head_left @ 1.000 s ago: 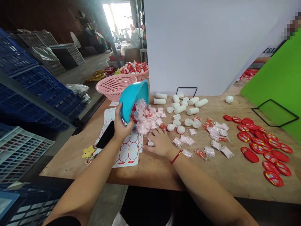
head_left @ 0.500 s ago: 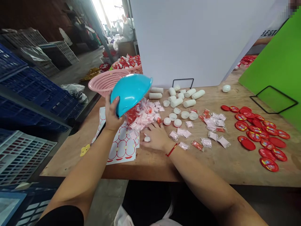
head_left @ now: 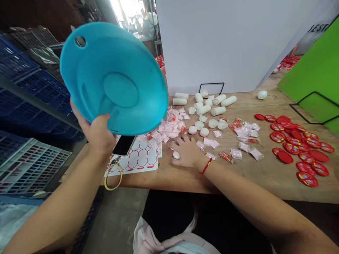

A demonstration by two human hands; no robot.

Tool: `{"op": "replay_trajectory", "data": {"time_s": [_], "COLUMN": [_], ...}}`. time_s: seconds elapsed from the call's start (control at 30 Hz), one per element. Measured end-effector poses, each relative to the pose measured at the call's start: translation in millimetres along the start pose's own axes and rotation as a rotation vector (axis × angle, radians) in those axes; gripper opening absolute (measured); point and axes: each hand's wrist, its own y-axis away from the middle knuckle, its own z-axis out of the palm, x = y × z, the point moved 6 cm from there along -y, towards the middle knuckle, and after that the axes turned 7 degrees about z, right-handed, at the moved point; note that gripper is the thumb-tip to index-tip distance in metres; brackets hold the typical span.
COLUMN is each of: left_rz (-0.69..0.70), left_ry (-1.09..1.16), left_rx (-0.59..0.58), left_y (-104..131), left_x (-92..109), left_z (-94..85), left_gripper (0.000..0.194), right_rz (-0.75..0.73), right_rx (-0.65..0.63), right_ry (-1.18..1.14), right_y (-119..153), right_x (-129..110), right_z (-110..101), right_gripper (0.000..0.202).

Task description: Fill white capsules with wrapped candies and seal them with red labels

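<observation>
Left hand [head_left: 100, 135] closed on rim of turquoise round plastic bowl [head_left: 120, 88], thumb inside; bowl raised above brown wooden table [head_left: 165, 178], cavity facing camera, long axis sloping down rightward. Right hand [head_left: 188, 150] palm-down, white egg-shaped piece [head_left: 176, 154] by thumb, hold unclear.

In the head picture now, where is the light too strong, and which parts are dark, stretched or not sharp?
Head view: the background opening is washed out; head view: the blue crates sit in shade; head view: the left forearm looks stretched toward the corner; head view: printing on the red discs is unreadably soft.
</observation>
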Motion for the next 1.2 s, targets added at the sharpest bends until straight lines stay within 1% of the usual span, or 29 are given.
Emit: {"op": "replay_trajectory", "data": {"time_s": [0.03,0.07,0.1,0.13,0.2,0.23,0.27,0.3,0.33,0.4,0.5,0.63,0.73,0.8,0.87,0.9,0.93,0.97,1.0,1.07,1.13,1.2], "left_rz": [-0.103,-0.226,-0.359,-0.504,-0.854,-1.041,-1.239,-1.397,-1.502,-1.617,-1.67,-1.678,-1.67,-1.655,-1.632,-1.616,-1.592,-1.557,-1.512,-1.414,-1.347,-1.334], "left_ry": [0.049,0.092,0.123,0.149,0.22,0.243,0.248,0.259,0.266,0.32,0.384,0.41,0.453,0.477,0.495,0.501,0.507,0.518,0.536,0.598,0.678,0.741], "left_rx": [-0.027,-0.102,-0.207,-0.348,-0.616,-0.688,-0.737,-0.749,-0.735,-0.736,-0.793,-0.805,-0.81,-0.827,-0.83,-0.814,-0.788,-0.755,-0.725,-0.7,-0.69,-0.656], "left_y": [2.5,7.3,15.1,27.4,65.5,87.9,111.8,132.9,149.9,174.9,193.7,203.6,211.5,216.8,220.5,221.3,221.1,219.9,217.9,213.4,210.2,209.3], "left_x": [2.3,5.4,10.1,16.3,32.4,41.4,50.2,58.9,66.0,76.8,84.8,91.8,98.1,100.4,100.5,99.6,98.4,97.3,96.7,98.6,103.2,106.9], "left_z": [-8.6,-14.7,-19.0,-21.2,-25.5,-29.9,-35.0,-39.8,-43.9,-48.2,-54.8,-65.4,-65.7,-61.9,-55.5,-51.6,-47.0,-41.8,-35.9,-22.2,-8.5,2.1], "left_gripper": [0.095,0.09,0.083,0.076,0.066,0.065,0.065,0.066,0.067,0.066,0.062,0.057,0.057,0.059,0.063,0.064,0.064,0.063,0.063,0.063,0.065,0.065], "right_rz": [-0.012,-0.015,-0.012,-0.003,0.011,0.013,0.011,0.005,-0.004,-0.024,-0.029,-0.012,0.034,0.097,0.137,0.132,0.101,0.05,-0.01,-0.139,-0.248,-0.309], "right_rx": [-0.004,-0.006,-0.01,-0.014,-0.037,-0.054,-0.069,-0.079,-0.083,-0.077,-0.082,-0.056,-0.022,0.02,0.122,0.188,0.242,0.265,0.259,0.171,0.07,0.028], "right_ry": [0.009,0.016,0.019,0.016,0.004,-0.002,-0.007,-0.01,-0.012,-0.014,0.038,0.111,0.099,0.066,-0.023,-0.104,-0.211,-0.339,-0.477,-0.706,-0.78,-0.707], "right_y": [6.5,12.6,18.2,23.1,30.2,32.5,34.0,34.9,35.1,33.9,29.5,21.8,16.4,14.5,16.7,20.0,25.0,31.0,37.9,52.7,66.6,76.4], "right_x": [0.5,1.3,2.2,3.3,5.3,6.1,6.6,6.9,6.8,5.2,0.7,-4.0,1.7,9.2,12.6,11.0,6.4,-0.7,-9.7,-31.2,-51.0,-61.3], "right_z": [-1.1,-2.1,-3.0,-3.8,-4.2,-4.1,-3.9,-4.1,-4.6,-6.5,-7.4,-10.3,-19.8,-33.7,-56.1,-69.4,-82.1,-93.0,-101.8,-112.1,-114.9,-112.7], "right_gripper": [0.054,0.051,0.049,0.048,0.045,0.043,0.042,0.043,0.045,0.05,0.046,0.042,0.046,0.049,0.049,0.048,0.048,0.047,0.046,0.042,0.038,0.034]}}
